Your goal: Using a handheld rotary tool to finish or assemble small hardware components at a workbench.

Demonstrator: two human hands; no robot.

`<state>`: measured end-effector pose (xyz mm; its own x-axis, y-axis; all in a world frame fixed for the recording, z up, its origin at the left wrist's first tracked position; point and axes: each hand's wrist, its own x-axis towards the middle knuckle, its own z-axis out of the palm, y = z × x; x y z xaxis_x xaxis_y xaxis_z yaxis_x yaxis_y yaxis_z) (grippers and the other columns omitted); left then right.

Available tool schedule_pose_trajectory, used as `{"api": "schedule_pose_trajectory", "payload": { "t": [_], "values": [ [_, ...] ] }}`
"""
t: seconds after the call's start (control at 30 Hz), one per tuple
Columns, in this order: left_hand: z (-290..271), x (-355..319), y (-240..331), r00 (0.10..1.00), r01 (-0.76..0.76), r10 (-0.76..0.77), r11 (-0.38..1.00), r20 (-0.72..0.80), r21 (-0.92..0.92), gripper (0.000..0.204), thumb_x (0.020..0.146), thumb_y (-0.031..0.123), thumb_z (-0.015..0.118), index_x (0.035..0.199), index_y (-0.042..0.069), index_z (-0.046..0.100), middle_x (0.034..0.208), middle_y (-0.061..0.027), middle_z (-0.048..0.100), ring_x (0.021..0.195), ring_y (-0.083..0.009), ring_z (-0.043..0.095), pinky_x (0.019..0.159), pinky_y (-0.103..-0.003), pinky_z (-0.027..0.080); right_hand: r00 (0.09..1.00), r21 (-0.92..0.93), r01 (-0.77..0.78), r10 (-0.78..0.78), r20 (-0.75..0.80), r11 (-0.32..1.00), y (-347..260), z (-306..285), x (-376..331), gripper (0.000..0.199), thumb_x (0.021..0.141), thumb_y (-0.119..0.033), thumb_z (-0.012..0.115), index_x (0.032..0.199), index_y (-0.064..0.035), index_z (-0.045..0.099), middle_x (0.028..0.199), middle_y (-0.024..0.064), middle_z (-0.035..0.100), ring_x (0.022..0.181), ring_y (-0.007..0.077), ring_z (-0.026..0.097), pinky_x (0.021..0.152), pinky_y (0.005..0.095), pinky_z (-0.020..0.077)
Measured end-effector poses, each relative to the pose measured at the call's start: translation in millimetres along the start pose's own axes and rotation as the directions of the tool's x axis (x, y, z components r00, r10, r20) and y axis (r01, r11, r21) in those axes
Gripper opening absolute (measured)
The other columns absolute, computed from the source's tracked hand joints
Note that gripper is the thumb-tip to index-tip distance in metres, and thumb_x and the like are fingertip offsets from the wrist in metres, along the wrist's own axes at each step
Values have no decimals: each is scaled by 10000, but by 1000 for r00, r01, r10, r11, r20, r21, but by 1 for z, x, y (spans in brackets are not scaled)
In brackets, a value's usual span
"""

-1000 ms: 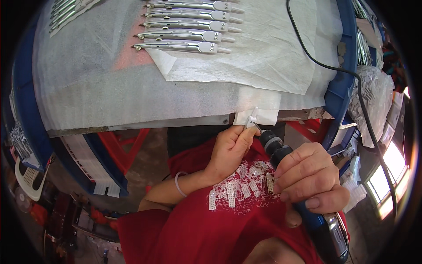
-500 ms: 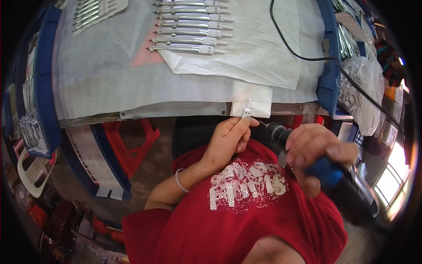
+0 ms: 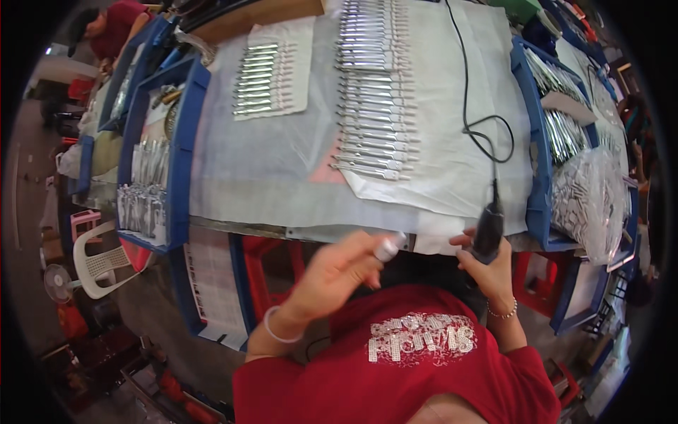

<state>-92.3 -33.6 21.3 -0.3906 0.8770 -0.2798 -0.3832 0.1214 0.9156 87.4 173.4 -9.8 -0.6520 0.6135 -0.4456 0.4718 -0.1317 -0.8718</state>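
My left hand (image 3: 335, 272), blurred, is closed around a small silver-white metal piece (image 3: 390, 247) just off the table's front edge. It looks like the head of a drawing compass; its lower part is hidden in my fingers. On the right, my right hand (image 3: 496, 272) grips a black electric screwdriver (image 3: 488, 230), its cord end up toward the table. The screwdriver's tip is hidden. Beyond my hands, a long column of silver drawing compasses (image 3: 374, 145) lies side by side on white cloth. A shorter column of compasses (image 3: 263, 81) lies to its left.
Blue trays with metal parts (image 3: 180, 152) stand at the table's left, another blue tray (image 3: 540, 205) at the right. A clear bag of parts (image 3: 583, 201) hangs over that one. The black cord (image 3: 466, 106) loops across the cloth. A co-worker (image 3: 120, 32) is at far left.
My left hand has moved left with the metal piece, away from the screwdriver. My right hand has swung the screwdriver to the table edge, cord end up. The view has shifted, showing more of the table.
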Motion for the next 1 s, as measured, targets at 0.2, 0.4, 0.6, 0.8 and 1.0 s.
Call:
{"api": "schedule_pose_trajectory", "payload": {
  "t": [0.2, 0.4, 0.6, 0.8, 1.0],
  "values": [
    [-124, 83, 61, 851, -268, 454, 809, -266, 523, 230, 895, 14, 515, 1125, 15, 526, 856, -7, 560, 736, -79, 514, 682, -214, 439, 979, 253, 202, -195, -54, 946, -19, -15, -16, 411, 718, 32, 668, 1083, -2, 481, 846, 124, 644, 685, 112, 601, 559, 214, 497],
    [-248, 203, 98, 823, -236, 562, 468, -81, 852, 135, 842, 28, 581, 976, 30, 600, 754, -17, 578, 693, -98, 499, 674, -230, 421, 964, 254, 262, -262, -37, 931, -17, -19, -25, 461, 680, 2, 693, 1077, -18, 458, 772, 96, 600, 679, 147, 601, 596, 248, 483],
    [-313, 278, 124, 921, -198, 386, 374, 42, 906, 141, 781, 43, 618, 921, 29, 625, 710, -28, 562, 685, -119, 508, 656, -257, 418, 974, 251, 224, -211, -81, 942, -33, -19, -25, 496, 660, -46, 714, 1069, -28, 436, 716, 100, 600, 635, 148, 584, 607, 249, 456],
    [-337, 310, 127, 992, -100, 115, 514, 48, 852, 126, 773, 30, 635, 896, 4, 638, 771, -24, 622, 719, -108, 552, 694, -249, 455, 976, 284, 209, -185, -112, 936, -38, -14, -9, 509, 642, -52, 727, 1065, -22, 445, 693, 100, 597, 613, 142, 576, 580, 235, 438],
    [-337, 314, 131, 961, -206, 241, 284, 138, 936, 170, 758, 39, 622, 913, 48, 692, 892, -115, 640, 838, -243, 584, 784, -322, 463, 983, 294, 181, -161, -90, 939, -45, -9, -6, 494, 646, -39, 726, 1054, -21, 448, 703, 95, 595, 627, 134, 576, 588, 238, 446]
  ]
}}
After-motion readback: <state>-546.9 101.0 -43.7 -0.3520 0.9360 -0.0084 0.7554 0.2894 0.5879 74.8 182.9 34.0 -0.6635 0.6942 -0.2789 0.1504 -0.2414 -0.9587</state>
